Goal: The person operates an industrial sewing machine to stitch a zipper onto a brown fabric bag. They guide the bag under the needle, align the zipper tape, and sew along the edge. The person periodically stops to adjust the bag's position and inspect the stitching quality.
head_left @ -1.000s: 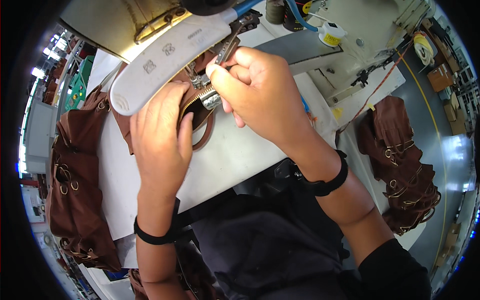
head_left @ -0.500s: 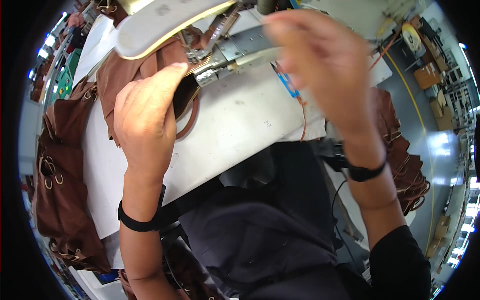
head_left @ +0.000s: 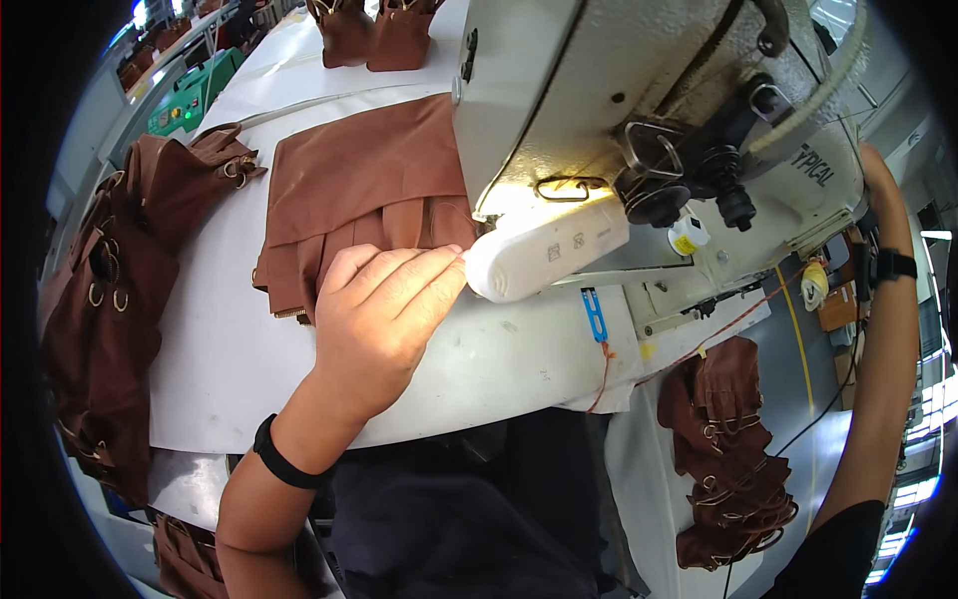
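A brown bag (head_left: 374, 170), which looks like leather, lies on the white table under the head of a sewing machine (head_left: 589, 110). My left hand (head_left: 384, 319) is closed at the bag's near right part, fingers together and fingertips beside the machine's rounded white cover (head_left: 544, 255). The needle area is hidden behind that cover and my fingers. Far to the right, my right hand (head_left: 878, 175) reaches round the end of the machine. Its fingers are out of sight behind the machine body.
Blue thread snips (head_left: 595, 314) on a cord lie right of the cover. Brown bags with metal rings hang at the left (head_left: 110, 270) and are heaped at the lower right (head_left: 723, 449). Two more bags (head_left: 399, 40) stand at the back. A green machine (head_left: 195, 90) is far left.
My right hand has moved from above the machine bed to the machine's far right end. My left hand stays by the needle area. The view has shifted, showing more of the machine and bag.
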Demonstrator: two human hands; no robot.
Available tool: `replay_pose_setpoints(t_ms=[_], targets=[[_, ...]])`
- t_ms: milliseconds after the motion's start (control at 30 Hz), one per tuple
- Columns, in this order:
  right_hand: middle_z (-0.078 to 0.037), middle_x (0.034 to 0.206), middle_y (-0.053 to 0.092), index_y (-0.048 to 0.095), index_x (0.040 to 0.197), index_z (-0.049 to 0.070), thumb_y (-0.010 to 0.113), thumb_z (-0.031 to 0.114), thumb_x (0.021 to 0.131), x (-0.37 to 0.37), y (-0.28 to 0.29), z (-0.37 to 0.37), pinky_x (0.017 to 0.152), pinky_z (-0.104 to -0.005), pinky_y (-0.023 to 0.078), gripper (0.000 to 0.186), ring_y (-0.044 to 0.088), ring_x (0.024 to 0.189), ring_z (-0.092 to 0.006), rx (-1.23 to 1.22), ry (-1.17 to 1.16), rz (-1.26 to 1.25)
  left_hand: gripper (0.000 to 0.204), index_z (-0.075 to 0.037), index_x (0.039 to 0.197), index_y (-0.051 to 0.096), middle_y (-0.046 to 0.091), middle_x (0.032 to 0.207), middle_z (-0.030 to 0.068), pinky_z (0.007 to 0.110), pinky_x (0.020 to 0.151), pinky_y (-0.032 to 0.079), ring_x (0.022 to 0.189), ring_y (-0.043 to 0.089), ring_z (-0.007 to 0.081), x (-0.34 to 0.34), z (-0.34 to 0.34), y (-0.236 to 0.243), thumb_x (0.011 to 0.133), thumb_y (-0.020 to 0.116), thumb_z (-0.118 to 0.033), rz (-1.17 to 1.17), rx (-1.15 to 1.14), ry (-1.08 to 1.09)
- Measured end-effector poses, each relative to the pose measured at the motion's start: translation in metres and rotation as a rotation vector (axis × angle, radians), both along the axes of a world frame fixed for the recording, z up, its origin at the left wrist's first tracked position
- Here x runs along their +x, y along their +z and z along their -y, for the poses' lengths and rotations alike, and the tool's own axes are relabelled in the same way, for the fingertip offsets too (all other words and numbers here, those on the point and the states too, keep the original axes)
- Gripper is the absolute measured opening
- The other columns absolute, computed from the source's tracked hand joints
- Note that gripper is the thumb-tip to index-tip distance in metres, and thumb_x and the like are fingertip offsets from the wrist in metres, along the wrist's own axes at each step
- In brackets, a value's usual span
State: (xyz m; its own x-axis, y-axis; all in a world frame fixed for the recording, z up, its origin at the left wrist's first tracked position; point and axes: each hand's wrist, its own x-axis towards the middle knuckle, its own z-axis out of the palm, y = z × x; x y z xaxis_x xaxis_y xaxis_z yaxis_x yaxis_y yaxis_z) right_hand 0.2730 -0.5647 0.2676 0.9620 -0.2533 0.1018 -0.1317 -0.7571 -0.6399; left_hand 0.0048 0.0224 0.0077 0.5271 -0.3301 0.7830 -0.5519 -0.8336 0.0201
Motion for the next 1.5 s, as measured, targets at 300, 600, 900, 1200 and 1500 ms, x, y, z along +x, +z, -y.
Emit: replay_pose_setpoints(t_ms=[300,600,900,1200,1500], targets=[[-0.02,0.123,0.071,0.061,0.137,-0.008,0.048,0.048,0.108,-0.076,-0.192,0.066,0.1,-0.0344,0.049,0.063,0.068,0.111,-0.0248,-0.189,-0.248,0.866,0.028,-0.001,0.104,0.075,0.075,0.103,0.0051,0.034,0.078,0.047,0.091,0.068,0.018,0.007,0.002,0.001,0.079,0.069,-0.01,0.051,-0.038,-0.041],[-0.005,0.093,0.072,0.075,0.113,-0.002,0.072,0.044,0.096,-0.015,-0.016,-0.005,0.074,-0.0265,0.051,0.048,0.064,0.081,-0.0125,-0.013,0.089,0.355,0.023,-0.001,0.098,0.074,0.075,0.104,0.007,0.035,0.08,0.046,0.093,0.07,0.0198,0.001,0.002,0.011,0.077,0.067,-0.007,0.03,0.078,0.031],[-0.008,0.096,0.074,0.073,0.113,-0.004,0.066,0.044,0.101,-0.064,-0.127,-0.055,0.077,-0.0237,0.051,0.05,0.065,0.084,-0.012,0.552,-0.075,1.019,0.023,-0.002,0.098,0.074,0.074,0.103,0.0076,0.035,0.081,0.046,0.092,0.069,0.0212,0.003,0.003,0.008,0.076,0.068,-0.006,0.047,0.079,0.04],[-0.01,0.081,0.068,0.071,0.099,-0.005,0.051,0.053,0.1,-0.064,-0.147,-0.036,0.07,-0.0355,0.049,0.062,0.063,0.074,-0.0218,0.052,-0.297,0.995,0.035,-0.006,0.111,0.078,0.077,0.107,0.0086,0.037,0.09,0.049,0.097,0.072,0.0238,-0.002,0.006,0.01,0.08,0.068,0.008,-0.037,0.115,0.09],[-0.017,0.092,0.073,0.072,0.105,-0.006,0.047,0.054,0.101,-0.07,-0.152,-0.064,0.076,-0.0396,0.051,0.065,0.068,0.081,-0.0258,0.327,-0.353,0.938,0.034,-0.007,0.11,0.078,0.077,0.107,0.0061,0.035,0.09,0.048,0.099,0.073,0.0232,-0.005,0.008,0.015,0.081,0.068,0.008,-0.066,0.144,0.115]])
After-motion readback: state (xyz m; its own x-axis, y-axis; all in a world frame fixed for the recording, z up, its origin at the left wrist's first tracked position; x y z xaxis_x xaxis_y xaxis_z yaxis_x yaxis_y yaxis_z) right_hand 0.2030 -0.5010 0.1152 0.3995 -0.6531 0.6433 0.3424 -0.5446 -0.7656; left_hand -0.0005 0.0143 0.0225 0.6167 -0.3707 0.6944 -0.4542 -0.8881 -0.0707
